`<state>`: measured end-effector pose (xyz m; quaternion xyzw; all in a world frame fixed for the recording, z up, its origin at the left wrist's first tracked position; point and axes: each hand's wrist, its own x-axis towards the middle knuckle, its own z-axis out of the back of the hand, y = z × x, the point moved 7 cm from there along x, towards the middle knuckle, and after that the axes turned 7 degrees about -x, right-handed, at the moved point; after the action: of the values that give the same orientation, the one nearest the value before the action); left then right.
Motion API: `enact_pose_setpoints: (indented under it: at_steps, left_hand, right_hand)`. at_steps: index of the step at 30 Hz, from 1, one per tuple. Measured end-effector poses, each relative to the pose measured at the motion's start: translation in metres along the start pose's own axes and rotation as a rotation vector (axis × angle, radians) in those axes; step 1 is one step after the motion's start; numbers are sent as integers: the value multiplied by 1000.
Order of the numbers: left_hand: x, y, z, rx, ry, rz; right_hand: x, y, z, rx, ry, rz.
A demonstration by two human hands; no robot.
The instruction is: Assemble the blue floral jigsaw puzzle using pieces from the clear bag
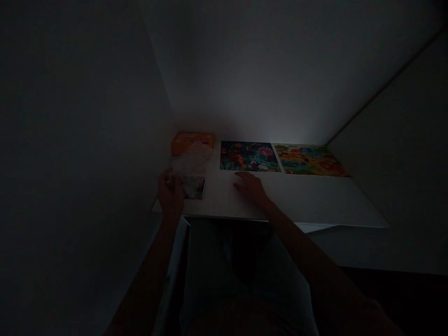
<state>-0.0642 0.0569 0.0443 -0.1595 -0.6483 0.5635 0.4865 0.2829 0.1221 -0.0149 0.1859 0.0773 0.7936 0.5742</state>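
Head cam is super dark, but two jigsaw pictures, a blue one and a green one, look finished at the back of the white table. Left hand grips a clear bag of pieces by the orange box. Right hand rests flat, fingers spread, holding nothing. No readable writing.

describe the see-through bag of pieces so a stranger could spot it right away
On the white table, look to the left end, in front of the orange box. The clear crinkly plastic bag lies there under the left hand; unlike the two flat colourful puzzles, it is pale and translucent.
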Motion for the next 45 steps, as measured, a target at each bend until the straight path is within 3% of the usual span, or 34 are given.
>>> enact_pose_setpoints:
  at_steps: [3,6,12,19,24,36,45]
  left_hand:
    - [0,15,2,-55,-51,-23]
    - [-7,41,-7,-41,-33,27]
    - [-8,70,-6,2,-55,144]
    - [-5,77,-4,48,-43,115]
    - [-4,75,-7,60,-47,97]
    - [-5,67,-11,100,-26,86]
    - [-5,58,-11,110,-9,49]
  right_hand:
    - [43,30,-21,-132,117,-19]
    - [57,42,-37,-182,170,-5]
    - [6,34,-34,-141,110,155]
    - [-73,37,-20,-131,56,222]
    - [-108,45,-13,-129,6,238]
    - [-121,38,-10,-98,-109,117]
    - [-113,35,-8,-134,-62,240]
